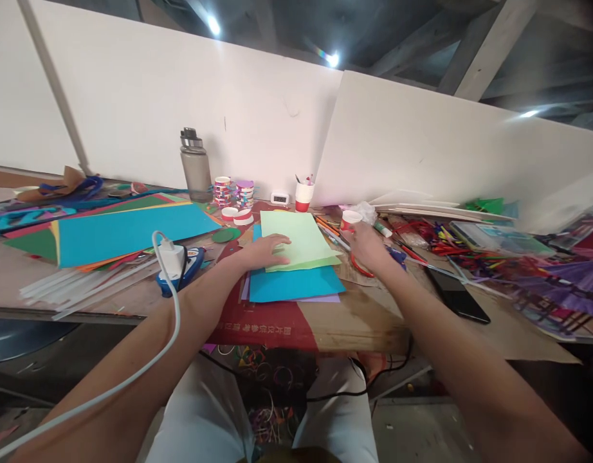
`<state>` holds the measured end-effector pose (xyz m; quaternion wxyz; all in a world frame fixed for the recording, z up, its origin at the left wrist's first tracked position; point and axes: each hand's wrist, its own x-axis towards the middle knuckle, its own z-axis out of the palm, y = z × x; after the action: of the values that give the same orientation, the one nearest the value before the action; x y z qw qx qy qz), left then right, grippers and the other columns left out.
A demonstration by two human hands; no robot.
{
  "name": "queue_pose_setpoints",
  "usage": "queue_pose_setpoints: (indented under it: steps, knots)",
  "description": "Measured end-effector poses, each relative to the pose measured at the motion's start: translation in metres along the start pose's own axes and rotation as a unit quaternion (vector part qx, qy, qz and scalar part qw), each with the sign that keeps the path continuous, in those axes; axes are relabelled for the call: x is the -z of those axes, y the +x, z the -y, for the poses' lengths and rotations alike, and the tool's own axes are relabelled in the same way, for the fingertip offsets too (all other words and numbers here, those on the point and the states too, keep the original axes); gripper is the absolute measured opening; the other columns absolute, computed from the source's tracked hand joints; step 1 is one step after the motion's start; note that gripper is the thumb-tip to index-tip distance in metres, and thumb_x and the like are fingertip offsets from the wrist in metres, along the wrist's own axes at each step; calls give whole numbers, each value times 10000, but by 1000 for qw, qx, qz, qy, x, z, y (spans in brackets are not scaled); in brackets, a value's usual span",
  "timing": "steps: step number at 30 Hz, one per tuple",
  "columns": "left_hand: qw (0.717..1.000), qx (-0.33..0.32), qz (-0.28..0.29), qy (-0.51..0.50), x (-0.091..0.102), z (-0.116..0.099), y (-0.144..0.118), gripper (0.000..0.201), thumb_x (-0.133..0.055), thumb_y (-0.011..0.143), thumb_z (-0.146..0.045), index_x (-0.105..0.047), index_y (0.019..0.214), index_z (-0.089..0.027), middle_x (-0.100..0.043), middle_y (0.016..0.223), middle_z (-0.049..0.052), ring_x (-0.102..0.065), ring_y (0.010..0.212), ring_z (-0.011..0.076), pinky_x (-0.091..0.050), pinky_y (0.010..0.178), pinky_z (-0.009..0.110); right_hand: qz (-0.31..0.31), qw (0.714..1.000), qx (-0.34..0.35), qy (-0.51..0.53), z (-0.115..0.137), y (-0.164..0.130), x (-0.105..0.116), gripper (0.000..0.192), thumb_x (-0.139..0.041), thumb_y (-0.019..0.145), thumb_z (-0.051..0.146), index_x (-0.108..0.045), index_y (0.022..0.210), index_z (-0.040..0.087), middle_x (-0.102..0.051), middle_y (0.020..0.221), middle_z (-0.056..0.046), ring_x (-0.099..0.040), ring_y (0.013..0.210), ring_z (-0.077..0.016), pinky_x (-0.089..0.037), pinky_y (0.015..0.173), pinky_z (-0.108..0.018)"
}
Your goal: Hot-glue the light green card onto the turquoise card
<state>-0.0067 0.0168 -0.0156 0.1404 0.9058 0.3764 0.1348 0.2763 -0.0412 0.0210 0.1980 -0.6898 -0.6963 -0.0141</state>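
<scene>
Around the hands: a small red-and-white paper cup stands just beyond the right hand; a glue stick and loose pencils lie beside it; a black phone lies flat near the right forearm
Left clutter: a blue glue gun with a white plug and white cable crossing the left forearm; clear glue sticks in a row; a large teal sheet on a pile of coloured paper
Back row: a grey water bottle, stacked tape rolls, a red-and-white cup of pens, all against the white wall panels
Right clutter: pipe cleaners and craft sticks, a clear plastic case
Light green sheet: lies on top of a blue sheet and a lilac one, at the desk's middle, between the two hands
Left hand: palm down, fingers spread flat, pressing the green sheet's left edge
Right hand: reached out over red-handled scissors, fingers curled loosely; whether they actually grip the handles I cannot tell
Surface: brown cardboard with a red printed band, laid over the desk
Room: bare beams and bright lamps overhead
</scene>
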Motion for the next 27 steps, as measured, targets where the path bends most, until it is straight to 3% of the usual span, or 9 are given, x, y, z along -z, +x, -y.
queue_pose_setpoints:
  steps: [3, 5, 7, 12, 17, 27]
  knots:
    - [998, 0, 59, 31, -4, -1, 0, 709, -506, 810, -548, -385, 1406, -184, -346, 1493, 97, -334, 1356, 239, -245, 1096, 314, 18, 985, 163, 53, 53, 5, -24, 491, -286, 957, 345, -419, 1365, 106, -407, 1443, -144, -322, 1349, -206, -242, 1102, -370]
    - [995, 2, 85, 51, -4, -2, -2, 721, -471, 832, -551, -347, 1430, -168, -294, 1513, 110, -267, 1392, 241, -218, 1109, 320, 87, 973, 207, 43, 73, 5, -41, 590, -254, 962, 410, -312, 1436, 65, -265, 1519, -150, -167, 1419, -223, -165, 1135, -391]
    - [991, 8, 108, 75, -4, -3, -4, 724, -423, 858, -549, -303, 1453, -155, -248, 1526, 115, -203, 1414, 244, -173, 1125, 357, 153, 966, 208, 21, 80, 4, -55, 690, -220, 956, 488, -224, 1466, 23, -146, 1547, -171, -64, 1435, -260, -120, 1141, -419]
    - [983, 30, 129, 129, -9, -7, -8, 675, -272, 920, -508, -193, 1492, -158, -124, 1554, 94, -75, 1438, 243, -38, 1134, 477, 223, 961, 159, -26, 67, 2, -76, 835, -103, 912, 624, -132, 1485, 18, -52, 1551, -187, -18, 1433, -282, -79, 1139, -444]
    - [981, 34, 125, 142, -13, -7, -10, 677, -204, 928, -525, -151, 1501, -168, -89, 1561, 90, -58, 1441, 220, -62, 1138, 445, 224, 960, 166, -25, 55, 2, -77, 880, -50, 888, 658, -106, 1488, 16, -39, 1555, -168, -15, 1435, -266, -64, 1142, -435]
    - [979, 38, 134, 146, -12, -3, -10, 707, -164, 931, -563, -96, 1506, -157, -47, 1565, 72, -41, 1443, 198, -61, 1144, 427, 219, 969, 107, -50, 32, -4, -69, 886, -60, 898, 638, -118, 1471, -35, -59, 1542, -221, -17, 1433, -273, -63, 1143, -424]
